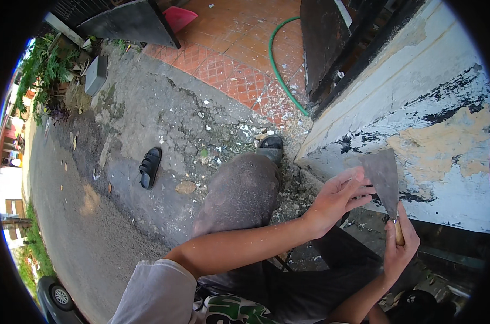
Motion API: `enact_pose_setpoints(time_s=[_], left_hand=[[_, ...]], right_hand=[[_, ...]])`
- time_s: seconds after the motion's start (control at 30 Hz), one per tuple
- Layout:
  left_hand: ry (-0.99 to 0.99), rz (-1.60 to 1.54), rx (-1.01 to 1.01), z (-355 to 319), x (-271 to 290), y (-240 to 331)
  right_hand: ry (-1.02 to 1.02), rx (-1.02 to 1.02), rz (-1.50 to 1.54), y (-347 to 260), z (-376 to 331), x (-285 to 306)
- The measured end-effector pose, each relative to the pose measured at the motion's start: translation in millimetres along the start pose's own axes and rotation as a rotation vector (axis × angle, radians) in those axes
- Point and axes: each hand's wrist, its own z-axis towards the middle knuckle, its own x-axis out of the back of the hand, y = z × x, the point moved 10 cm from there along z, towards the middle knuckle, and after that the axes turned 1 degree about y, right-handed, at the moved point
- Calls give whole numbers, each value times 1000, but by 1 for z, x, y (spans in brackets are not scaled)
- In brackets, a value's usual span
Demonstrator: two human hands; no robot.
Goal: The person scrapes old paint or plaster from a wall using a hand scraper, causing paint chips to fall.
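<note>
My right hand (401,245) is closed round the wooden handle of a putty knife (384,175), whose wide grey metal blade points up and away from me. Beside the blade, my left hand (338,200) has its fingers stretched out toward the metal's left edge. Whether those fingertips touch the blade, I cannot tell. Just beyond the putty knife stands a white wall (444,140), its paint peeling into beige and black patches.
Paint flakes lie over cracked ground (196,116) and reddish tiles (239,81). A green hose (274,67) curves beside a dark gate (323,48). One black sandal (150,168) lies to the left. Farther off are a pink dustpan (178,19) and a grey box (96,75).
</note>
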Motion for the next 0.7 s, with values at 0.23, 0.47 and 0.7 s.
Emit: enact_pose_setpoints(time_s=[0.23,0.47,0.7], left_hand=[[6,-22,-139,-3,-10,33],[90,8,-116,-19,6,57],[-253,730,-181,-64,-16,66]], right_hand=[[-268,-54,202,-37,-4,-35],[-297,-401,945,-91,-62,-125],[251,-194,555,-62,-64,-106]])
